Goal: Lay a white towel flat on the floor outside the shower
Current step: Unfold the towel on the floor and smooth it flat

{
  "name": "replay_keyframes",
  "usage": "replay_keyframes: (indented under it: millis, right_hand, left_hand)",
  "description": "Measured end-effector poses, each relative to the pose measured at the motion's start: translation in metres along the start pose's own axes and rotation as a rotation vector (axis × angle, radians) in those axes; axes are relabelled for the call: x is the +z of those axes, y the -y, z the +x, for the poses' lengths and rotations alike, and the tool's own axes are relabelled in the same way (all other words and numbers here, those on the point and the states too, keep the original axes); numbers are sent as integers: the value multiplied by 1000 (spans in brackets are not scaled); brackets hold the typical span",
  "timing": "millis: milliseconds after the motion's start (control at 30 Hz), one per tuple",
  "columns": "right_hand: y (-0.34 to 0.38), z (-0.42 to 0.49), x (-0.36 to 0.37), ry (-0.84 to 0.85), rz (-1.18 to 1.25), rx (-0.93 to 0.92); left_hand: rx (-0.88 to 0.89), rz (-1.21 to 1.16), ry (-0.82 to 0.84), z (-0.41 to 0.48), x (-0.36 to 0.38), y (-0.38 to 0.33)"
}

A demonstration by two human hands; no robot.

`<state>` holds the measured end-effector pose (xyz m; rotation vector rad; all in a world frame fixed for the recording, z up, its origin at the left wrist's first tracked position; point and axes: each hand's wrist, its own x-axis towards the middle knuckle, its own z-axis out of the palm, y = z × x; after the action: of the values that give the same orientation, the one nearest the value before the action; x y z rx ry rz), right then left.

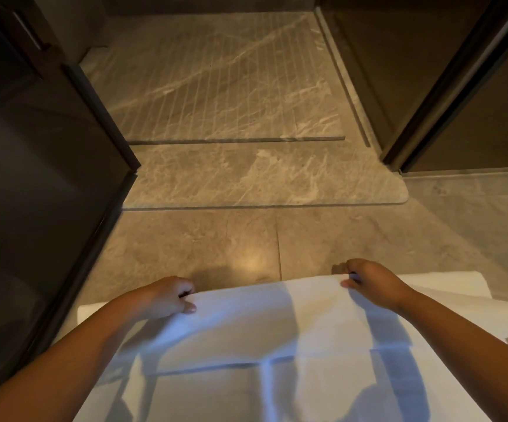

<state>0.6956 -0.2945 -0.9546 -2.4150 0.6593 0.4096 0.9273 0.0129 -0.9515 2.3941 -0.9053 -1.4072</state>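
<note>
A white towel [265,324] hangs spread out in front of me, above the beige stone floor [216,239] outside the shower. My left hand [167,296] pinches its top edge on the left. My right hand [371,283] pinches the same edge on the right. Parts of the towel stick out beyond both hands, and its lower part runs past the bottom of the view. Fold creases cross the cloth. The grooved shower floor [216,86] lies straight ahead, behind a raised marble threshold [262,178].
A dark glass panel [33,178] stands close on the left. A dark door frame and panel [459,102] stand on the right of the shower opening. Open floor tiles lie between the towel and the threshold.
</note>
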Motion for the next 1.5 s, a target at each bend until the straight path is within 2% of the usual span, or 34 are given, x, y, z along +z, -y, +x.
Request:
replay_keyframes:
  millis: [100, 200, 267, 333, 367, 433, 533, 667, 767, 900, 1000, 1133, 1500]
  right_hand:
    - [11, 29, -15, -130, -71, -25]
    - [24, 58, -38, -373, -126, 4]
    - [31, 71, -48, -551, -175, 10]
    - [39, 73, -48, -668, -145, -4]
    - [43, 71, -45, -684, -125, -22]
    - [47, 62, -30, -626, -133, -89]
    - [44, 37, -1, -467, -164, -181]
    - [32, -6, 35, -354, -145, -350]
    - [20, -32, 55, -200, -227, -426]
    - [8, -50, 66, -88, -345, -391]
    - [9, -57, 68, -86, -347, -373]
    - [5, -66, 74, -15, -341, -326]
    - [1, -102, 95, 174, -355, -322]
  left_hand:
    - [-15, -71, -247, 11, -25, -2]
    - [46, -79, -655, 23, -59, -21]
    - [56, -4, -896, 30, -78, -38]
    - [61, 80, -1052, 33, -84, -49]
    - [73, 91, -1078, 33, -81, -52]
    - [138, 88, -1032, 31, -63, -53]
    - [244, 143, -860, 23, -16, -42]
    - [426, 227, -680, 1, 46, -20]
    - [490, 205, -577, -14, 78, -6]
    - [404, 200, -510, -19, 100, 9]
    - [353, 163, -540, -23, 109, 12]
    - [305, 184, -462, -29, 114, 15]
    - [353, 218, -374, -57, 141, 30]
